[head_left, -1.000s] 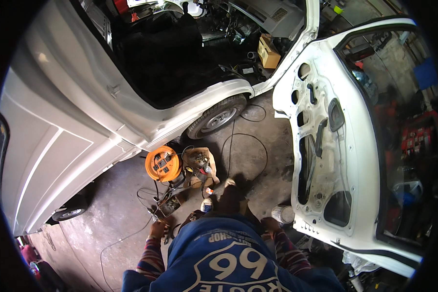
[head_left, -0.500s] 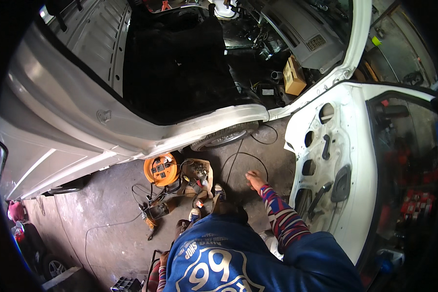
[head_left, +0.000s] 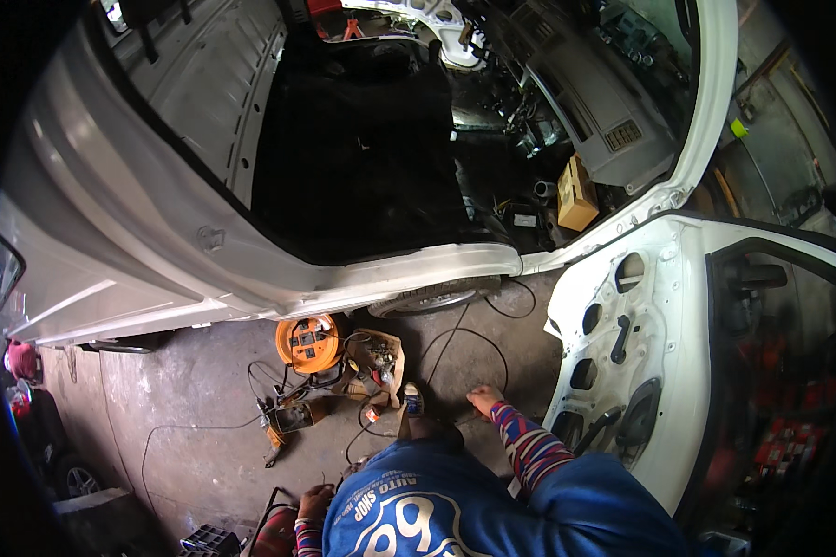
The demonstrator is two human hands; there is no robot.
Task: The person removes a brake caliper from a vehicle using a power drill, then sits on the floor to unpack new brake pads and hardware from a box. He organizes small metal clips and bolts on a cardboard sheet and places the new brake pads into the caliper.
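Note:
My right hand [head_left: 484,400] reaches out above the concrete floor, left of the open white vehicle door [head_left: 683,316], in a striped sleeve. Its fingers are curled in; whatever they may hold is too small to make out. My left hand [head_left: 316,501] hangs low by my left side, close to a red object [head_left: 277,531] that is partly cut off. Its fingers are too dark to read. Ahead on the floor lie an open cardboard box [head_left: 395,357] of small metal parts, an orange cable reel [head_left: 297,360] and a yellow-orange power tool [head_left: 274,436].
The white vehicle body [head_left: 362,277] stands ahead, its doorway open onto a dark, stripped floor. Inside are a small cardboard box [head_left: 578,197] and a grey dashboard [head_left: 585,102]. A black cable [head_left: 506,357] loops across the floor. A black crate [head_left: 214,540] stands at lower left.
The view has tilted up, so the vehicle and floor items sit lower in the picture. My left hand now shows more fully beside my body. My right hand stays curled, nearer my body.

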